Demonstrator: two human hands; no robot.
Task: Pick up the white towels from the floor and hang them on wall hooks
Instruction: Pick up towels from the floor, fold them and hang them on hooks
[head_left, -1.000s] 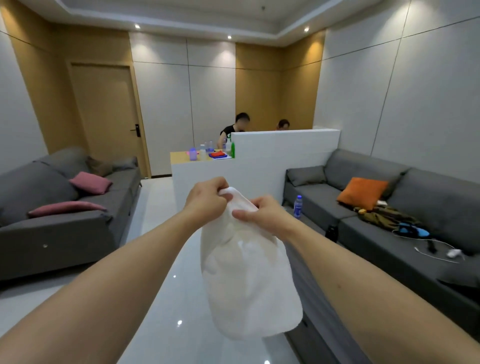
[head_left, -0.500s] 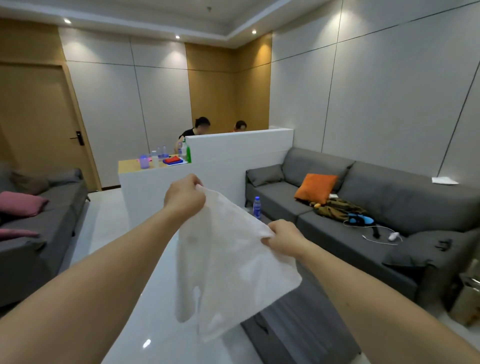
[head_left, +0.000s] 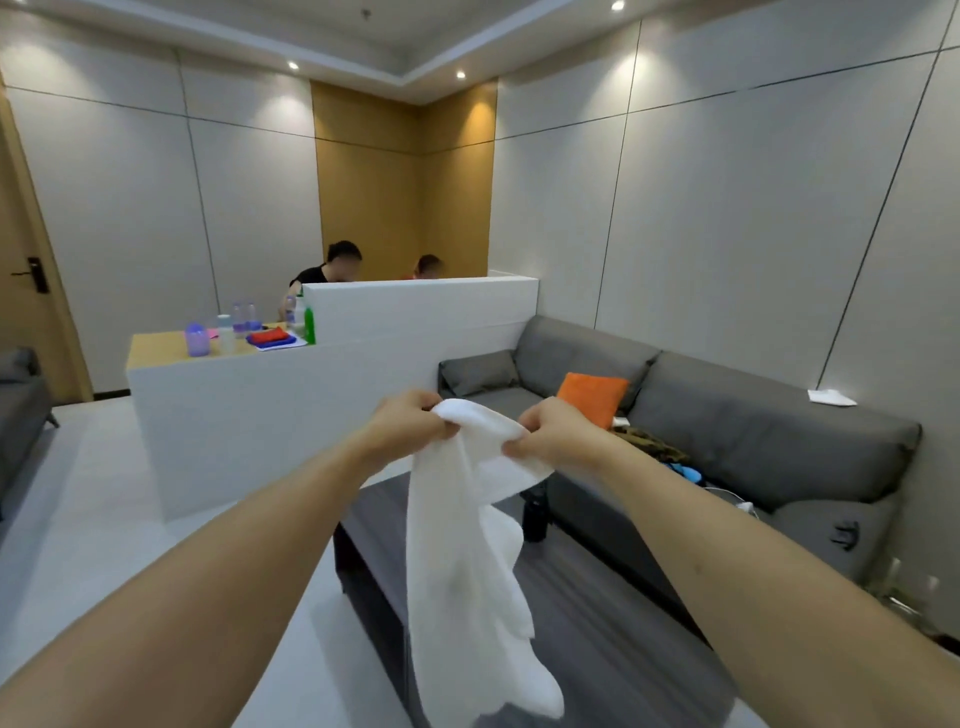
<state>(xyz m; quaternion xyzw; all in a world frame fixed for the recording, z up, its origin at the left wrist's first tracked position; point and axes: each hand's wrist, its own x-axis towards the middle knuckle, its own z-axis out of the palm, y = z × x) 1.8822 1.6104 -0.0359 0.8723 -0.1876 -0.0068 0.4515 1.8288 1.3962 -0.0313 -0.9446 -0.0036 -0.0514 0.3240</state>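
A white towel hangs in front of me at chest height, draping down over a dark low table. My left hand grips its top edge on the left. My right hand grips the top edge a short way to the right, with a fold of cloth bunched between the two hands. No wall hooks show in this view, and no other towel is visible on the floor.
A dark low table stands right below the towel. A grey sofa with an orange cushion lines the right wall. A white partition counter with bottles stands ahead, two people behind it. A wooden door is far left.
My view has turned further right. My hands have come closer together on the towel's top edge, so the cloth that was spread wide now hangs in a narrower drape.
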